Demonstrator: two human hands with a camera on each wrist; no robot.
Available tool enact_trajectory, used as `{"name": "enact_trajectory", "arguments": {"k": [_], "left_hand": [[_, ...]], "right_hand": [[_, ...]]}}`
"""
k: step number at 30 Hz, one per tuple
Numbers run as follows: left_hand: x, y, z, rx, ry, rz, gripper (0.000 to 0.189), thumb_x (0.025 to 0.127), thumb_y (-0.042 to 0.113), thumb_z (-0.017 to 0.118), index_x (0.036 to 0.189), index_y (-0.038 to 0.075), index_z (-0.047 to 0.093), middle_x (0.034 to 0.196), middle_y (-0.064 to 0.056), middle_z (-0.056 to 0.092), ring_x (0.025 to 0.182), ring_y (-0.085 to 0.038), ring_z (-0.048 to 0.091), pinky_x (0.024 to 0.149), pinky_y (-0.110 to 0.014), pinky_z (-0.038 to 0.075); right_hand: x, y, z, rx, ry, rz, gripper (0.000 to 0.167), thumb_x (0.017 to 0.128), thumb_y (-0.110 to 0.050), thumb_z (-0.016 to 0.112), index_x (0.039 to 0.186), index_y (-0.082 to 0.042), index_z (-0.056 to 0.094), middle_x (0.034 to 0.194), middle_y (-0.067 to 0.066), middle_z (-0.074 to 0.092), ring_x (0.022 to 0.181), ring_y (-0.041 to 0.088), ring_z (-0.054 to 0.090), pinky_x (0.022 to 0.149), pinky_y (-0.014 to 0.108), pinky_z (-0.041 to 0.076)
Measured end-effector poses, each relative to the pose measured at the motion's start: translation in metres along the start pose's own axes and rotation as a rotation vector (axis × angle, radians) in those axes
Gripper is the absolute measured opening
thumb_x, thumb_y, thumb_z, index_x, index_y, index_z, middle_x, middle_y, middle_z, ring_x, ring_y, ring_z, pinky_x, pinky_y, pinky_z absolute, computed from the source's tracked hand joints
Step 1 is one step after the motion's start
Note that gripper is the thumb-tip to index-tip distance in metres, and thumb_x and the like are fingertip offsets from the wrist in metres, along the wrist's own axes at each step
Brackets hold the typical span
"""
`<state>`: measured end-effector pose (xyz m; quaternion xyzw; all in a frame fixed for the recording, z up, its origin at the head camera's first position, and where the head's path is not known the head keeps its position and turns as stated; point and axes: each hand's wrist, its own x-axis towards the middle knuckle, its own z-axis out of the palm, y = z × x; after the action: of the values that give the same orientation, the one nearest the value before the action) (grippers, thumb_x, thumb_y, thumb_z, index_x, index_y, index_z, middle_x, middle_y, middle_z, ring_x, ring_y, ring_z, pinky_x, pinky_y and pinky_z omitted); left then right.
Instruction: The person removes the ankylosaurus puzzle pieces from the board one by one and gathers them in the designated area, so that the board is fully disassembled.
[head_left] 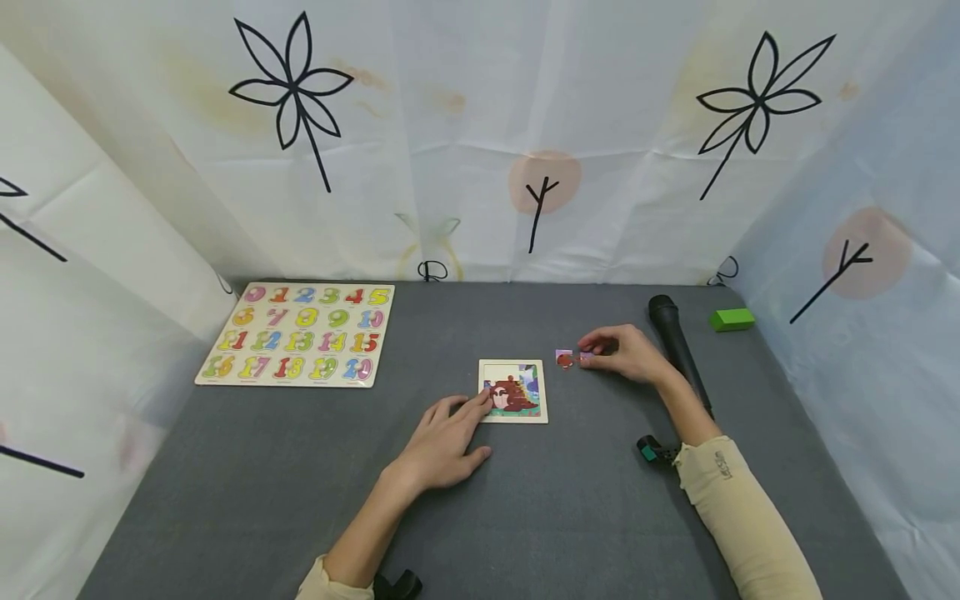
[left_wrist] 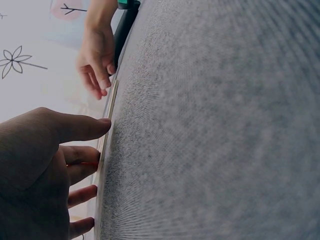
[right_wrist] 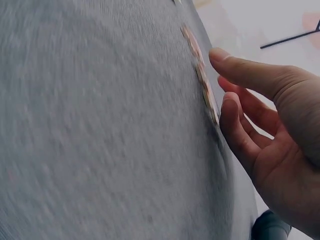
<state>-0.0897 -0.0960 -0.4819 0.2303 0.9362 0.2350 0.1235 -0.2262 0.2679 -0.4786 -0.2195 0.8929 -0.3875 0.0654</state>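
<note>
White fabric walls [head_left: 637,67] on 3 sides – black leaf prints [head_left: 292,86]; grey tabletop [head_left: 585,508].

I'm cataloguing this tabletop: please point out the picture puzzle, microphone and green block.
Picture puzzle [head_left: 512,363]: head view, on its pale top border.
Microphone [head_left: 680,350]: head view, on its black handle.
Green block [head_left: 732,320]: head view, on the middle of its visible surface.
</note>
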Motion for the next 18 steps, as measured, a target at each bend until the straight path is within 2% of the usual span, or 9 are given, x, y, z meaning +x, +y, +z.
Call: {"name": "enact_trajectory", "arguments": {"k": [6, 10, 18], "left_hand": [[0.000, 0.000, 0.000, -0.001, 0.001, 0.000, 0.071, 0.105, 0.031, 0.071, 0.168, 0.015, 0.042, 0.180, -0.001, 0.034, 0.162, -0.037, 0.035, 0.131, -0.067, 0.026], [0.000, 0.000, 0.000, -0.001, -0.003, -0.004, 0.071, 0.105, 0.031, 0.071, 0.168, 0.015, 0.042, 0.180, 0.000, 0.033, 0.162, -0.037, 0.035, 0.131, -0.067, 0.026], [-0.001, -0.001, 0.000, -0.012, -0.008, -0.008, 0.073, 0.104, 0.033, 0.071, 0.169, 0.015, 0.041, 0.180, -0.001, 0.032, 0.162, -0.036, 0.034, 0.131, -0.068, 0.025]], "right_hand": [[0.005, -0.013, 0.017, 0.122, -0.044, -0.003, 0.026, 0.094, -0.009, 0.085, 0.118, 0.001, 0.080, 0.097, 0.018, 0.078, 0.072, 0.012, 0.063, 0.060, 0.025, 0.054], [0.009, -0.025, 0.032, 0.183, -0.085, -0.037, 0.024, 0.095, -0.006, 0.082, 0.117, 0.003, 0.079, 0.096, 0.020, 0.078, 0.072, 0.011, 0.063, 0.059, 0.026, 0.054], [0.023, -0.046, 0.054, 0.198, -0.155, -0.033, 0.025, 0.098, -0.009, 0.080, 0.120, 0.002, 0.078, 0.093, 0.018, 0.077, 0.065, 0.011, 0.061, 0.057, 0.027, 0.055]]}}
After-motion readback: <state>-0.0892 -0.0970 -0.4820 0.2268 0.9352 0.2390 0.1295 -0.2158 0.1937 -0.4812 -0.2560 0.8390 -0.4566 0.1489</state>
